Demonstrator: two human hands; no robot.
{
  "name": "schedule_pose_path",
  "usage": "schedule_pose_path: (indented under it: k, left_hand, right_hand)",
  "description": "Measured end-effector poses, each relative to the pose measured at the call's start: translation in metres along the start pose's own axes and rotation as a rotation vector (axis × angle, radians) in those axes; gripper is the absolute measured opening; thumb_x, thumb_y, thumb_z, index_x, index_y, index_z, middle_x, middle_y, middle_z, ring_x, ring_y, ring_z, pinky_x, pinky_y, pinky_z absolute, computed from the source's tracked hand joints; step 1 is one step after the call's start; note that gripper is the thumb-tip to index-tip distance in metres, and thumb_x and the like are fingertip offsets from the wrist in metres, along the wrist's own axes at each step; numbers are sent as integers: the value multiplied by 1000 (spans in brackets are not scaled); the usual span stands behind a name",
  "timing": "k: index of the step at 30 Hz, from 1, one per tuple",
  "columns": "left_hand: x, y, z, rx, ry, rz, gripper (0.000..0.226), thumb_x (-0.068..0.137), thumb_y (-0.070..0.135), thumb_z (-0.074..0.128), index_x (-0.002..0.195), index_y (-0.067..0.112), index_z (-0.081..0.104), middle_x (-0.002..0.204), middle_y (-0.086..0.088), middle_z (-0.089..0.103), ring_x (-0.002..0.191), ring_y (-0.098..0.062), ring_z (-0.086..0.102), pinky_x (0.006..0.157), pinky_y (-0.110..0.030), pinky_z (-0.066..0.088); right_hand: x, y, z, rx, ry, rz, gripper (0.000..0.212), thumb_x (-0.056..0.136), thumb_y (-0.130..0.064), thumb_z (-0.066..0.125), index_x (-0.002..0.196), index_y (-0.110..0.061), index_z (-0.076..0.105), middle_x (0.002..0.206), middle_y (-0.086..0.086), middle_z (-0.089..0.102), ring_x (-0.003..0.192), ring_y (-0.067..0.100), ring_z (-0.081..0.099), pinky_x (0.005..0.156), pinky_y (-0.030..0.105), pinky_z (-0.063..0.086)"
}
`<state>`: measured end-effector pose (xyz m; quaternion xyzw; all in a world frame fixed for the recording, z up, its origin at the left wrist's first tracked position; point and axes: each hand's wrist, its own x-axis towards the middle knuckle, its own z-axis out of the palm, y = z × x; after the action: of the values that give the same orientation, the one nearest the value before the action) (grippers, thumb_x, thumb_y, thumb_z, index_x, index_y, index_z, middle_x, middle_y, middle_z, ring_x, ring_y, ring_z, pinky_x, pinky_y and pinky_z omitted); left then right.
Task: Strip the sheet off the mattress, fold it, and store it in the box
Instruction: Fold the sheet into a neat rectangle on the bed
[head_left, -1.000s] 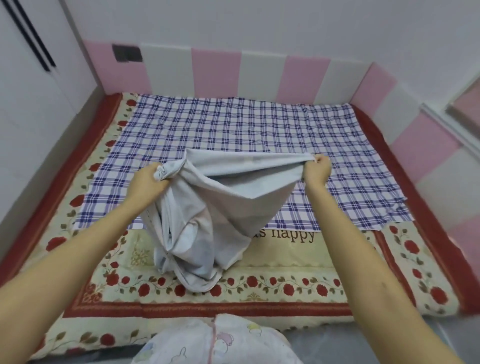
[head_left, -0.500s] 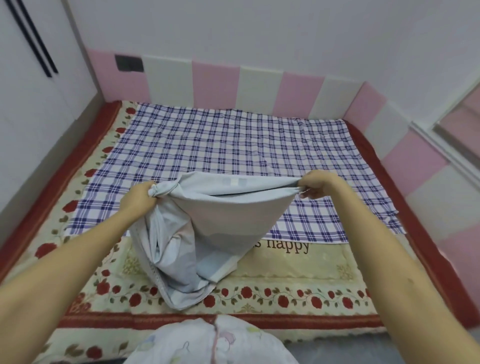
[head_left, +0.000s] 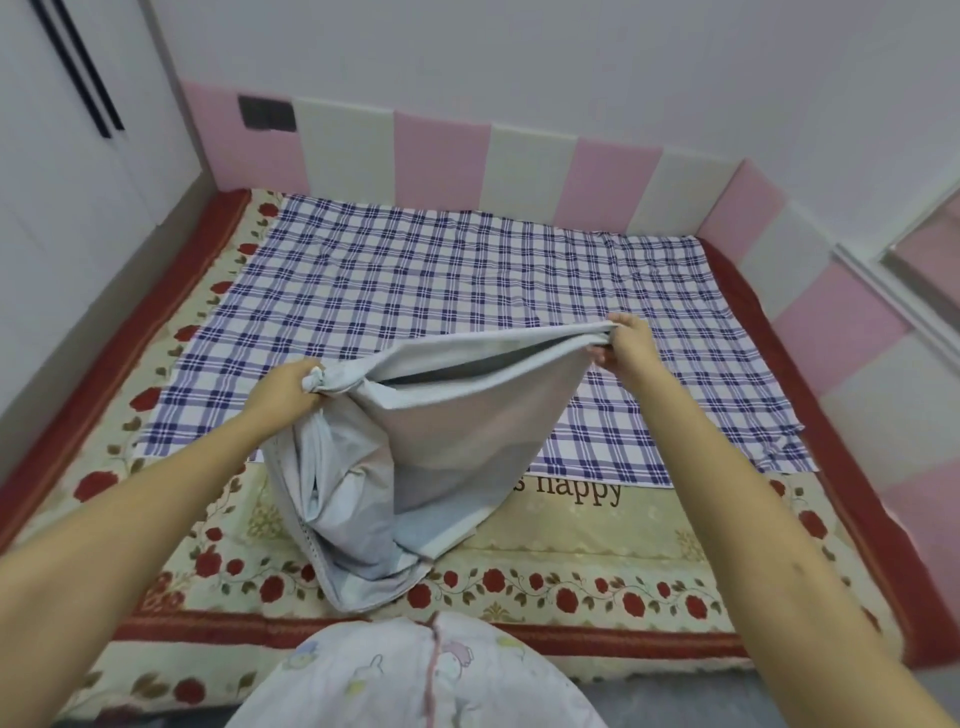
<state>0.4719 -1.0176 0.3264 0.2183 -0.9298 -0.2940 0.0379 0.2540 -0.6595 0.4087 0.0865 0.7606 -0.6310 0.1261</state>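
Grey sheet (head_left: 431, 447) hangs limp over the near part of the mattress (head_left: 571, 519), its bottom bunched there. Left hand (head_left: 283, 392) is fisted on one gathered corner, right hand (head_left: 626, 343) pinches the other. It looks light and floppy; best held by the corners, top edge taut
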Motion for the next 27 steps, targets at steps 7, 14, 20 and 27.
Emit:
schedule_pose_path:
  k: [7, 14, 20, 27]
  left_hand:
    - [2, 3, -15, -20, -294, -20, 49, 66, 22, 85, 101, 18, 51, 102, 1, 52, 91, -21, 52, 68, -30, 40]
    - [2, -7, -29, -88, 333, -247, 14, 86, 12, 62, 89, 7, 50, 86, -14, 57, 80, -33, 54, 64, -35, 37]
    - [14, 50, -28, -253, 341, -67, 18, 84, 20, 70, 88, 4, 62, 85, -11, 61, 82, -24, 56, 68, -27, 37]
    - [17, 81, -22, -359, 114, 57, 11, 84, 14, 70, 85, 9, 60, 82, -3, 60, 86, -21, 57, 77, -28, 46]
  right_hand:
    - [23, 9, -2, 174, 165, 77, 34, 89, 5, 41, 75, -11, 68, 91, 8, 65, 89, 29, 63, 77, 35, 57]
    - [12, 42, -14, 15, 626, 14, 33, 94, -4, 38, 115, -4, 64, 113, 13, 64, 104, 29, 60, 84, 30, 47]
    - [5, 34, 7, 43, 390, 35, 40, 91, 4, 33, 105, -7, 69, 119, 12, 63, 101, 24, 58, 87, 31, 48]
    - [-1, 13, 1, 150, 249, 138, 37, 95, -6, 36, 128, -3, 53, 120, 11, 60, 94, 23, 55, 73, 31, 49]
